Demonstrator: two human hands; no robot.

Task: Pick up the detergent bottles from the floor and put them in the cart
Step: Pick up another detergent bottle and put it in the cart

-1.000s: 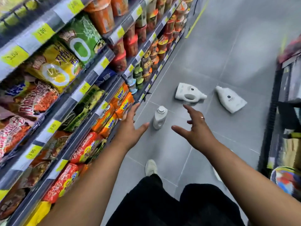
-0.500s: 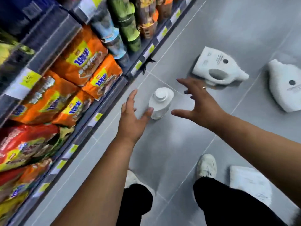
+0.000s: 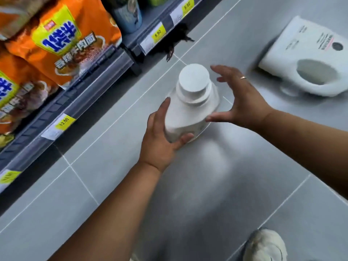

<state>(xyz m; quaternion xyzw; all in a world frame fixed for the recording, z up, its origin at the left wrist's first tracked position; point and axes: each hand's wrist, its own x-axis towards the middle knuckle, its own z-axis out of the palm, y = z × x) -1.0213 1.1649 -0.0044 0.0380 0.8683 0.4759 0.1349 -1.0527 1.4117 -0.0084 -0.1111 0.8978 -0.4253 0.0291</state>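
Shoe (image 3: 267, 245) nearest, then L hand (image 3: 160, 136) wrapping thumb and fingers round the low side of the upright white bottle (image 3: 190, 110) on the floor (image 3: 120, 185), R hand (image 3: 243, 102) spread wide at its other side, thumb touching, 2nd bottle (image 3: 308, 59) lying flat beyond, noodle packs (image 3: 66, 34) shelved left.

the lying detergent bottle (image 3: 308, 59) runs off the right edge, its label print too blurred to read. most of the left hand (image 3: 160, 142) fingers hide behind the upright detergent bottle (image 3: 188, 110). the bottom edge cuts the shoe (image 3: 267, 245). a dark ragged shape (image 3: 178, 40) is possibly debris.
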